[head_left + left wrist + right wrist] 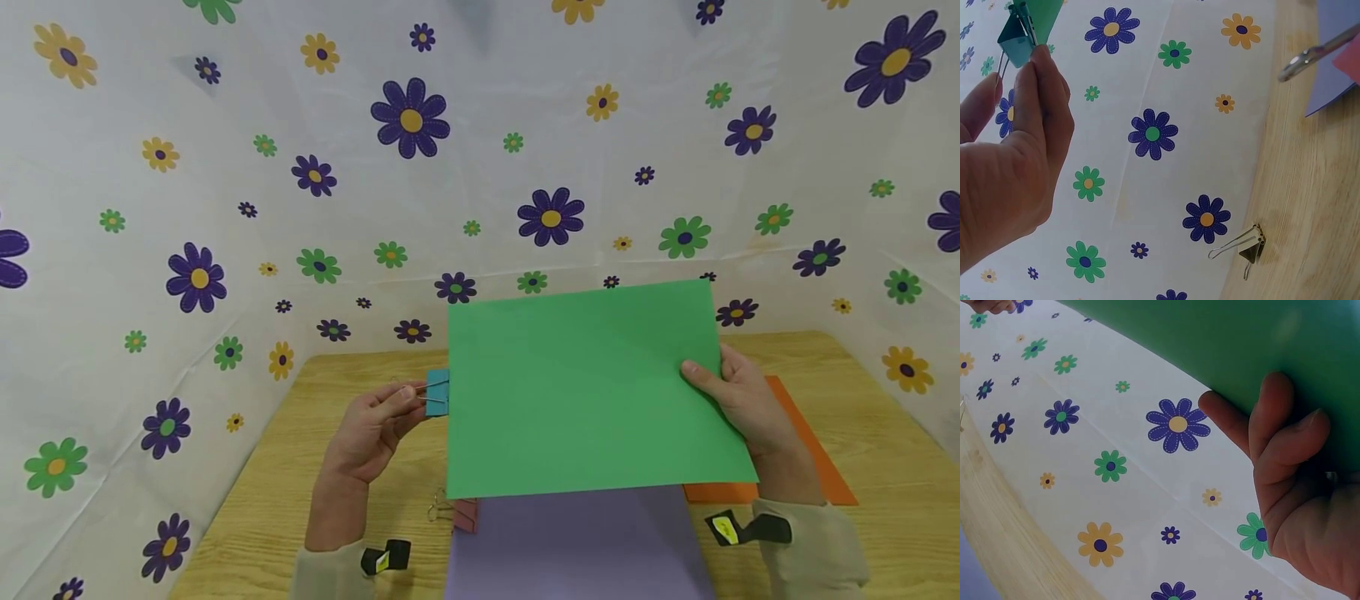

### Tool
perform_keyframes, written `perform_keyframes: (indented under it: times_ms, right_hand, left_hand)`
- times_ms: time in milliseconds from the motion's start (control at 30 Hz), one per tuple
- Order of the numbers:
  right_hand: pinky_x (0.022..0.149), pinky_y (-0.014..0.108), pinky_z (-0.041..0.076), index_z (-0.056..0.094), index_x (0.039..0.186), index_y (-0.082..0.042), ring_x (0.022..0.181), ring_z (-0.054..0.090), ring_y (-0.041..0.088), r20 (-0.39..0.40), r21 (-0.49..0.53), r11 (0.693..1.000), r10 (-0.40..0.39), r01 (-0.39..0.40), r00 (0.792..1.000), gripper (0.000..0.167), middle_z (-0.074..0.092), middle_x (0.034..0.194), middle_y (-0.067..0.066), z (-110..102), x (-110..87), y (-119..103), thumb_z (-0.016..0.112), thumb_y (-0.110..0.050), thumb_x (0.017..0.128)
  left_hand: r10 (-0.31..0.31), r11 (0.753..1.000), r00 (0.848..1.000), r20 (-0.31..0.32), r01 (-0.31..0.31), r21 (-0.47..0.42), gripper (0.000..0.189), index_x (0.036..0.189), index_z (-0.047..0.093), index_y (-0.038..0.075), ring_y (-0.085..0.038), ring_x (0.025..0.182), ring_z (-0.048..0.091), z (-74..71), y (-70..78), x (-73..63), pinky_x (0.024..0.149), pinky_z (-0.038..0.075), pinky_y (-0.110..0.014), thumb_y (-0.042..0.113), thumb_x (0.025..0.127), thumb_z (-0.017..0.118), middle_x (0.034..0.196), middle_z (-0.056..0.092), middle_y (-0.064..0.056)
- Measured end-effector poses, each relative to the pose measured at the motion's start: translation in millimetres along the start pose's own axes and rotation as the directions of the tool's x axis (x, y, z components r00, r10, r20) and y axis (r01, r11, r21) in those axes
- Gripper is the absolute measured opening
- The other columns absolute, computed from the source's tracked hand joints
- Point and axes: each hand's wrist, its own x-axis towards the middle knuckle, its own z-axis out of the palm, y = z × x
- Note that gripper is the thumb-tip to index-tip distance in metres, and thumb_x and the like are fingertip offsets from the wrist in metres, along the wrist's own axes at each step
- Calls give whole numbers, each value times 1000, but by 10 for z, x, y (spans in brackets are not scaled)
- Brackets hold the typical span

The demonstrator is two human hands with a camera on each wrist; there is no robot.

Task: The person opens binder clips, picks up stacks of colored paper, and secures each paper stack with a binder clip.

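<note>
A green sheet of paper or card (577,392) is held up above the table, slightly tilted. At its left edge sits a blue binder clip (437,393), its wire handles pinched between thumb and fingers of my left hand (367,429). The left wrist view shows the same clip (1017,47) against the green edge; how far it bites on the sheet is hard to tell. My right hand (750,408) grips the sheet's right side, thumb on the front. In the right wrist view, the fingers (1272,403) spread against the back of the sheet.
Below the green sheet lies a purple sheet (577,546) with a pink binder clip (466,515) on its left edge. An orange sheet (817,458) is at the right on the wooden table (255,508). A gold-toned binder clip (1252,245) rests near the flowered cloth (1116,81).
</note>
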Motion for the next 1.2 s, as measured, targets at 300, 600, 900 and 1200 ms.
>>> perform_keyframes:
  times_ms: [300,600,900,1200]
  right_hand:
    - [62,31,59,49,127,-18,76,74,14,-14,1,1000,11,-11,1000,24,74,96,-3,-9,3,-6,48,-8,105]
    - [62,32,59,50,126,-17,75,74,14,-12,-8,1000,7,-7,1000,25,74,96,-2,-11,-4,-20,48,-6,104]
    - [61,32,59,49,126,-17,74,74,15,-20,-37,999,5,-6,1000,24,74,95,-3,27,-5,-43,49,-8,104]
    - [61,33,59,49,127,-18,74,74,16,-32,-46,999,19,-20,999,25,74,94,-2,39,2,-28,50,-8,104]
  left_hand:
    - [-12,999,998,-58,15,48,33,99,74,20,-8,93,71,2,-19,23,85,55,-20,3,104,46,102,72,2]
    - [-28,998,997,-73,32,46,32,99,74,19,-9,92,71,-9,-35,28,85,56,-21,3,104,47,100,72,0]
    - [-37,997,993,-116,44,58,25,101,73,13,-9,92,70,32,-23,23,86,56,-22,2,102,50,101,70,0]
    - [-39,998,987,-157,46,41,24,102,73,7,-10,88,72,74,-49,51,83,57,-23,0,101,50,100,70,-1]
